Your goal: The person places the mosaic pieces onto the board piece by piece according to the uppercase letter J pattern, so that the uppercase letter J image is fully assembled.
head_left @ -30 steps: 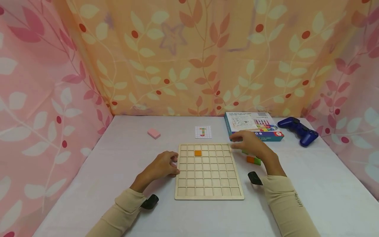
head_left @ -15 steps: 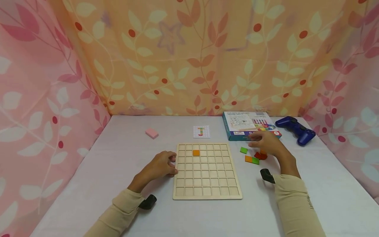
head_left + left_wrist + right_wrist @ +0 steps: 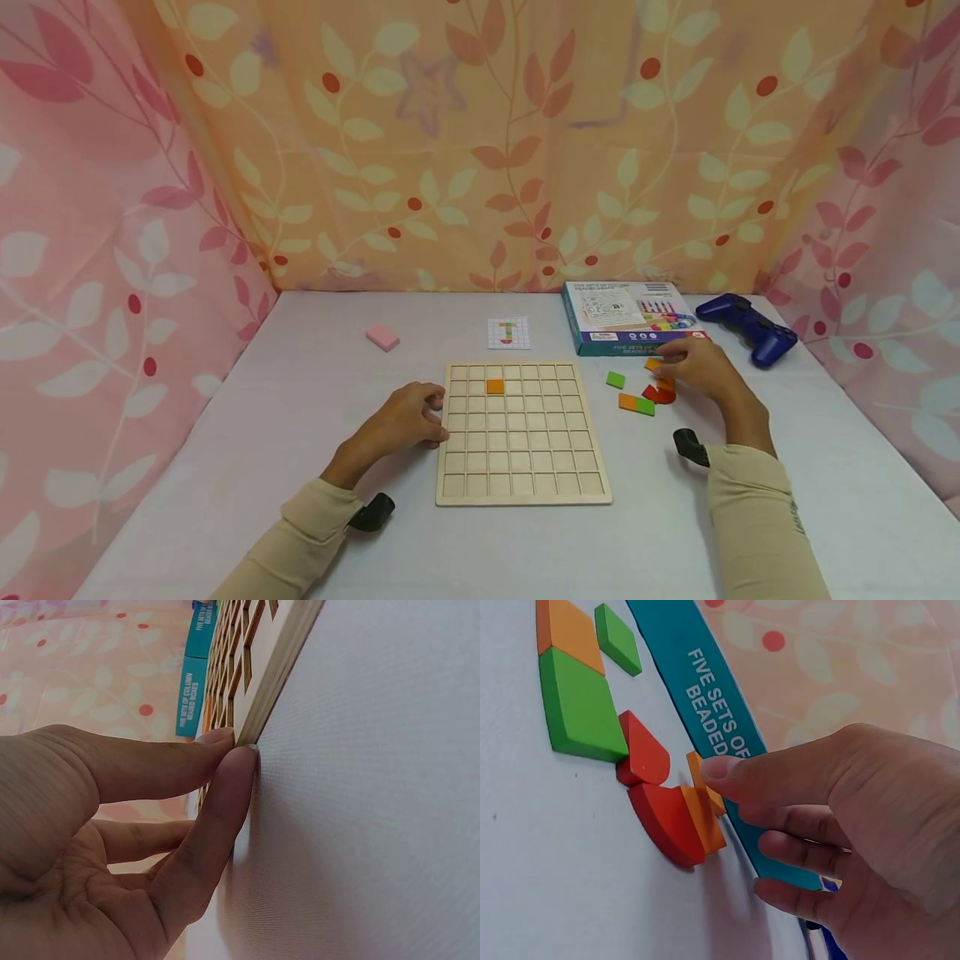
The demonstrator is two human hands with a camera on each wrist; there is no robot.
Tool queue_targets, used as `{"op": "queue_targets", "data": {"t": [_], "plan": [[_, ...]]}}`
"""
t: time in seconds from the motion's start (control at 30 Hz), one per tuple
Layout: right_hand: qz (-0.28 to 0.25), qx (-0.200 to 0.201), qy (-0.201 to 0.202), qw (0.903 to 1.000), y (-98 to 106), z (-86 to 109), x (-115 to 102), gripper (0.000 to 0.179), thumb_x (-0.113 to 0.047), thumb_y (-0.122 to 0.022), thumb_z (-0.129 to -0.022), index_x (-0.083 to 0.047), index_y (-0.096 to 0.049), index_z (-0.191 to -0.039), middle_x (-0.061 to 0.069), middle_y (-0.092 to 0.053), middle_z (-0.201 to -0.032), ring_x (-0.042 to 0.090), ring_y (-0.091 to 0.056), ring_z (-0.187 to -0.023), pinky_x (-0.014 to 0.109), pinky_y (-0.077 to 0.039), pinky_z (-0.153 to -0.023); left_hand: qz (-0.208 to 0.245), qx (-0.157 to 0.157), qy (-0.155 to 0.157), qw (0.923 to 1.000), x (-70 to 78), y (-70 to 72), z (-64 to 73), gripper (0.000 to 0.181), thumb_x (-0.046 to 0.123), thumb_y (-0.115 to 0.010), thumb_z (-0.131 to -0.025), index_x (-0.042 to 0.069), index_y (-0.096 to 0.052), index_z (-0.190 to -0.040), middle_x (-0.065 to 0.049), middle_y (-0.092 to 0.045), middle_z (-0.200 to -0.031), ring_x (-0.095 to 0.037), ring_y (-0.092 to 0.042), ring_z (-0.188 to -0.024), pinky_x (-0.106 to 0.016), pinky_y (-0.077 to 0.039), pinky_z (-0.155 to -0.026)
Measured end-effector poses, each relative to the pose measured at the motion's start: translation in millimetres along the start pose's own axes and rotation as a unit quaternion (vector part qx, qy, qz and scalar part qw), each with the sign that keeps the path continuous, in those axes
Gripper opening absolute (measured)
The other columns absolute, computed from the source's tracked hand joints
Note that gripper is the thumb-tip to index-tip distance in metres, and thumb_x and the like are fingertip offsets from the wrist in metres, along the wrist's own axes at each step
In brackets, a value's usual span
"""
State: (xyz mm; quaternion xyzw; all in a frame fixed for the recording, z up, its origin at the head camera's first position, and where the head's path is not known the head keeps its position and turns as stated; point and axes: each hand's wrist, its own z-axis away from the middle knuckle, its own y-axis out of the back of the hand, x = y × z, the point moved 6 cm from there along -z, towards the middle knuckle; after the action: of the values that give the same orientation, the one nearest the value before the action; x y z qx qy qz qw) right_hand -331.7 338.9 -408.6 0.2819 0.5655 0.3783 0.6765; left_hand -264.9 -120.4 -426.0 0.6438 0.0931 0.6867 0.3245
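There are two hands. The left hand grips the near-left side of one wooden board, its thumb and a finger pinching the edge. The right hand has its thumb right at an orange piece; nobody can tell if it is grasping that piece or just touching it, because the thumb covers part of it.

The board lies flat on the tabletop between the hands. It has seven rows of seven squares. One orange tile sits in the second row from the far side, third square from the left.

Right of the board are seven loose pieces: two green ones, two red ones and three orange, counting the one at the thumb. The right wrist view shows that both red pieces have a round side, which is hard to see from the head.

Farther back are one pink block, one small card with a colored shape, one box and one blue game controller. The left wrist view shows the box's side words, "FIVE SETS OF COLUMN BEADED BOXES"; the right wrist view cuts them off. The writing on the right sleeve is too small to read.
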Motion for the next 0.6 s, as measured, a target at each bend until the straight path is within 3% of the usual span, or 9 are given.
{"op": "queue_targets", "data": {"t": [0.2,0.6], "plan": [[0.004,-0.002,-0.006,1.0000,-1.2,-1.0,5.5,0.059,-0.035,-0.075,-0.099,0.004,-0.062,-0.142,0.029,-0.065,-0.137,0.049,-0.054,-0.128,0.069,-0.042,-0.112,-0.003,0.002,-0.004,1.0000,-0.3,-0.1,0.4,0.067,-0.006,-0.087,-0.081,-0.012,-0.056,-0.141,-0.014,-0.061,-0.115,-0.014,-0.069,-0.087,-0.028,-0.063,-0.070],[-0.011,0.000,-0.023,0.9997,-5.4,-3.3,6.9,0.054,-0.033,-0.072,-0.102,0.004,-0.064,-0.139,0.027,-0.066,-0.130,0.042,-0.055,-0.116,0.060,-0.051,-0.105,-0.001,0.002,-0.002,1.0000,1.7,-0.2,1.6,0.068,-0.007,-0.087,-0.081,-0.012,-0.056,-0.141,-0.014,-0.060,-0.115,-0.014,-0.069,-0.085,-0.029,-0.063,-0.069]]}}
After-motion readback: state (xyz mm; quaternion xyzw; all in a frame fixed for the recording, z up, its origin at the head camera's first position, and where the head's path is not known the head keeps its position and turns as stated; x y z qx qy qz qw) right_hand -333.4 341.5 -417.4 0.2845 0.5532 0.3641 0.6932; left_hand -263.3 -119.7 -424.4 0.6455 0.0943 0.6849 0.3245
